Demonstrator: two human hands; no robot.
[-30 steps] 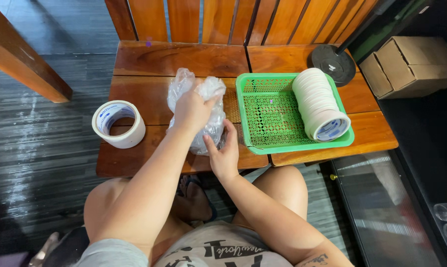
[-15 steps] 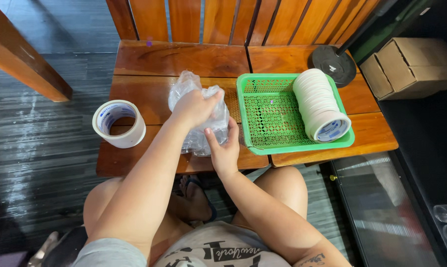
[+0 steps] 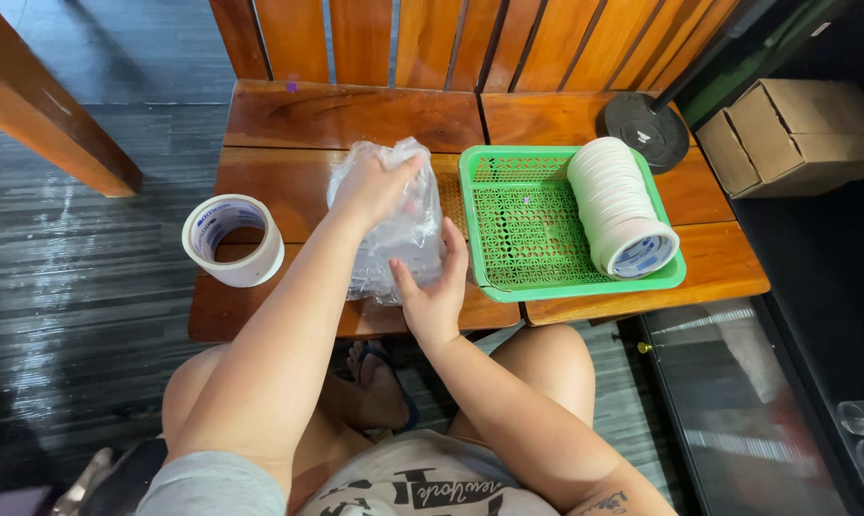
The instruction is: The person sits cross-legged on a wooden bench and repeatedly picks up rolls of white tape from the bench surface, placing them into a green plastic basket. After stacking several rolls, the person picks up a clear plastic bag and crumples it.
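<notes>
A crumpled clear plastic bag (image 3: 398,229) lies on the wooden bench (image 3: 346,119) in front of me. My left hand (image 3: 370,186) grips the bag's top end from above. My right hand (image 3: 432,282) holds its lower right side, fingers spread against the plastic. What is inside the bag cannot be made out.
A white tape roll (image 3: 233,239) stands at the bench's left edge. A green plastic basket (image 3: 518,220) on the right holds a long stack of white tape rolls (image 3: 623,205). A black round base (image 3: 645,132) and cardboard boxes (image 3: 800,129) sit at the far right. My knees are under the bench edge.
My left hand slid slightly up and right along the bag's top. The right hand moved a little to the bag's lower right side. The bag shifted slightly.
</notes>
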